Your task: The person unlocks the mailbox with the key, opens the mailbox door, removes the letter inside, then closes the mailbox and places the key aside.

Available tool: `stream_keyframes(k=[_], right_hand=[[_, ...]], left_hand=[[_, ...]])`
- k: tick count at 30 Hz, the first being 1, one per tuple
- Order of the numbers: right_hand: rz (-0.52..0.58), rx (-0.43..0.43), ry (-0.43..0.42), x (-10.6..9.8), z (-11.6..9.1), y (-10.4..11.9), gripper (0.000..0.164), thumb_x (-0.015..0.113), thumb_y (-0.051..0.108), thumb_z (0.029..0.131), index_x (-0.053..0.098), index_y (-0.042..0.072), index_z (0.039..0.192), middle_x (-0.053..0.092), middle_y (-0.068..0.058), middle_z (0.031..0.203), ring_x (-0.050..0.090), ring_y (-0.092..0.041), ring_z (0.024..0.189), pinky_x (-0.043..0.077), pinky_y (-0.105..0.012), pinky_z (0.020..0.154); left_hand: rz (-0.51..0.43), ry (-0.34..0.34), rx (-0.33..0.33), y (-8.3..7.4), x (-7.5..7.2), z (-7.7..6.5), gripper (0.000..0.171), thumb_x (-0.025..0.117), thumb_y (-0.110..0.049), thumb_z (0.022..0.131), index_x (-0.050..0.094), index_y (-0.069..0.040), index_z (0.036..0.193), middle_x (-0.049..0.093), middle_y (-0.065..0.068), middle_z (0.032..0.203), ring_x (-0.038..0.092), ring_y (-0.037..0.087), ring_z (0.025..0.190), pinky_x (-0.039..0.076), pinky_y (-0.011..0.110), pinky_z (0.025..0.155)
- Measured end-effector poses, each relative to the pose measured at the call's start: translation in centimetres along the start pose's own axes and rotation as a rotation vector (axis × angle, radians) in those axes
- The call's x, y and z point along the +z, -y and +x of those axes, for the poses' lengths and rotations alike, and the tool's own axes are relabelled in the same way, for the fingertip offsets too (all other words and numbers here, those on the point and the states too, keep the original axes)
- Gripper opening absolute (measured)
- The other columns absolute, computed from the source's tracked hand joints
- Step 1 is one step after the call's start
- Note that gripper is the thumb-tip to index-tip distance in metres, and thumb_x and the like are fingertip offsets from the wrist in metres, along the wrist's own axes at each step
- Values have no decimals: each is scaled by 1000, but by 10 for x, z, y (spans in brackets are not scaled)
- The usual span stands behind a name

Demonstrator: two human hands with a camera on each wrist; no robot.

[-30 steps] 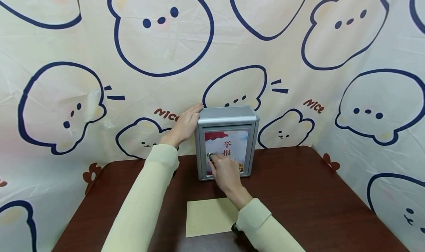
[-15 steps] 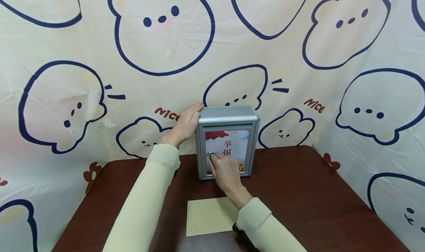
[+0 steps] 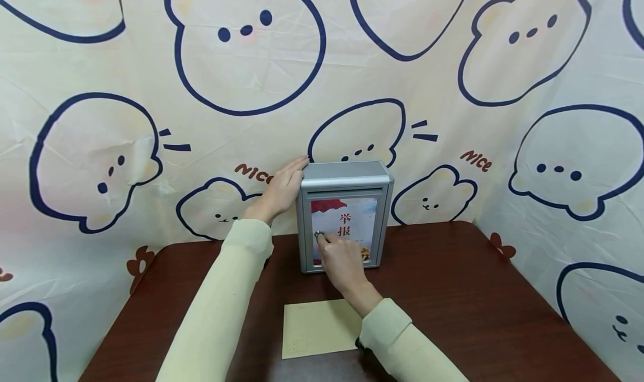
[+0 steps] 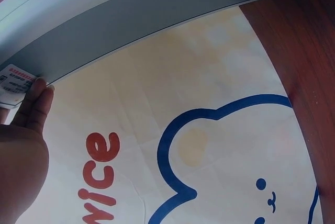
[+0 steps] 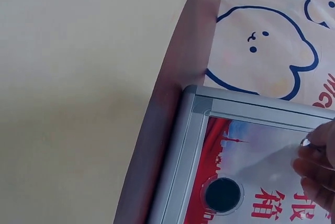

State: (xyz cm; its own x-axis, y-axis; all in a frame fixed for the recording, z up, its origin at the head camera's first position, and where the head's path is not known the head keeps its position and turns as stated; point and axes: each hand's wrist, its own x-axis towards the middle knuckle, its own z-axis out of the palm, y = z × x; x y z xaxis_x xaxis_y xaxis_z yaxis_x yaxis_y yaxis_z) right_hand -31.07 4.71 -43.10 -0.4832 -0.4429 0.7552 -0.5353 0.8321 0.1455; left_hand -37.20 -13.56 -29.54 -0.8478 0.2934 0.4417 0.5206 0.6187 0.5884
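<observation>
A grey metal drop box (image 3: 347,179) with a slot and a red-and-blue printed front panel (image 3: 359,211) stands upright on the table. My left hand (image 3: 279,189) lies with extended fingers against its upper left side. In the left wrist view, those fingertips touch the side beside a white label (image 4: 15,84). My right hand (image 3: 344,262) reaches to the round silver lock (image 3: 318,234) at the panel's left. Its thumb and fingers pinch a small key at the lock, mostly hidden by the fingers. In the right wrist view, shiny metal (image 5: 305,142) shows at the fingertips.
A pale yellow envelope (image 3: 314,329) lies on the dark red-brown table (image 3: 443,292) in front of the box, partly under my right forearm. A cream cloth backdrop (image 3: 241,80) with bear drawings hangs close behind the table and along its sides.
My right hand's fingers have turned slightly at the lock, and the thumb now shows less beneath them. My left hand and the box have stayed in place.
</observation>
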Motion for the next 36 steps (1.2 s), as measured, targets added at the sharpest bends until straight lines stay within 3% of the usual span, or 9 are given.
stream_keyframes(k=[5, 22, 36], right_hand=[[-75, -45, 15, -1, 0, -2, 27, 73, 2, 89, 81, 16, 111, 69, -4, 87, 61, -18, 53, 41, -27, 37], [-42, -46, 9, -1, 1, -1, 22, 73, 3, 90, 81, 14, 107, 72, -2, 83, 67, -17, 64, 45, -24, 41], [-4, -52, 21, 0, 0, -3, 21, 74, 4, 92, 81, 10, 110, 72, -3, 85, 70, -16, 71, 55, -25, 50]], left_hand=[[-18, -2, -3, 1, 0, 1, 58, 22, -29, 107, 38, -9, 159, 31, 2, 167, 21, 19, 155, 19, 42, 127], [-22, -6, -19, 0, 0, 0, 57, 23, -28, 107, 38, -10, 159, 31, 2, 167, 22, 20, 155, 18, 41, 127], [-21, -7, -25, -1, 1, -1, 56, 23, -27, 108, 38, -10, 159, 31, 2, 167, 21, 19, 156, 18, 41, 127]])
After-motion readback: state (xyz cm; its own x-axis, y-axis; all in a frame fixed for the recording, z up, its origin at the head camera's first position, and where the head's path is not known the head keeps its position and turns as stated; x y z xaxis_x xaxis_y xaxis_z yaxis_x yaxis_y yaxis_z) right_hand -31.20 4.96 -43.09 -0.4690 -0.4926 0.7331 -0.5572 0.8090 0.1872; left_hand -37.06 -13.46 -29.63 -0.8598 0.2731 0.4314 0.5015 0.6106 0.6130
